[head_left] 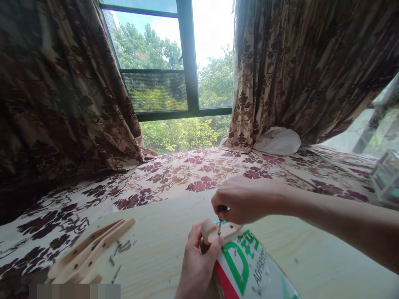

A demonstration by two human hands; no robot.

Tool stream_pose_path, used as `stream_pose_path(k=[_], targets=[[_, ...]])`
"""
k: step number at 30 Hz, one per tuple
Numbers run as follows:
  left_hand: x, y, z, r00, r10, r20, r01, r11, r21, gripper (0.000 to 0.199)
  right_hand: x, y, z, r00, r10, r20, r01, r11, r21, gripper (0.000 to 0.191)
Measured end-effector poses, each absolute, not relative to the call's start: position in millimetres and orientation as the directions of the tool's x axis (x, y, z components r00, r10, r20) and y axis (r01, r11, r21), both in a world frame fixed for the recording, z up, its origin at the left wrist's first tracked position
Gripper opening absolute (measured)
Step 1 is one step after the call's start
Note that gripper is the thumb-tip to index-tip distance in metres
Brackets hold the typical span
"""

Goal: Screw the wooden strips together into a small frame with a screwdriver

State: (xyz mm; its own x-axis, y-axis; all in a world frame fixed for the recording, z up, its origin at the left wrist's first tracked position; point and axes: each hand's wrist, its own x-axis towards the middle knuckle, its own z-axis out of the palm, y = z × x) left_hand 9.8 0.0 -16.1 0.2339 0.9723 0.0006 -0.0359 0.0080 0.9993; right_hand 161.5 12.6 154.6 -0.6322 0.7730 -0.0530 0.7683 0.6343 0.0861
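Observation:
My right hand (241,201) is closed around the dark handle of a screwdriver (220,226), its shaft pointing down. The tip meets a pale wooden piece (229,229) with dark holes in it. My left hand (199,259) grips the rounded wooden end (208,231) of this work, thumb close to the screwdriver tip. Beneath the wood lies a white, green and red printed carton (241,265); small bits, too small to name, rest on its top.
Several long wooden pieces with holes (90,253) lie at the left of the pale wooden table (152,245), beside several loose screws (124,248). Behind are a floral cloth (199,182), a white bag (277,140), curtains and a window. A clear box (386,176) stands far right.

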Motion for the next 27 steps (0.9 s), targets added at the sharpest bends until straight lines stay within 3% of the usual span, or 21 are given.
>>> stream_pose_path(k=[4, 12, 20, 27], targets=[[11.2, -2.0, -11.6, 0.218, 0.976, 0.0, -0.062, 0.014, 0.998, 0.046, 161.5, 15.6, 159.3, -0.569, 0.819, -0.08, 0.815, 0.574, 0.084, 0.025], [11.3, -4.3, -6.3, 0.204, 0.979, -0.02, -0.096, 0.041, 0.995, 0.047, 162.7, 4.3, 167.5, -0.675, 0.729, -0.112, 0.724, 0.684, 0.092, 0.025], [11.2, -3.9, -6.6, 0.2, 0.979, -0.026, -0.089, 0.045, 0.995, 0.048, 161.7, 10.5, 163.4, -0.629, 0.769, -0.116, 0.761, 0.639, 0.11, 0.025], [12.3, -4.9, -7.9, 0.214, 0.976, -0.03, -0.078, 0.048, 0.996, 0.041, 152.5, -7.7, 159.1, -0.785, 0.619, -0.038, 0.588, 0.762, 0.273, 0.017]])
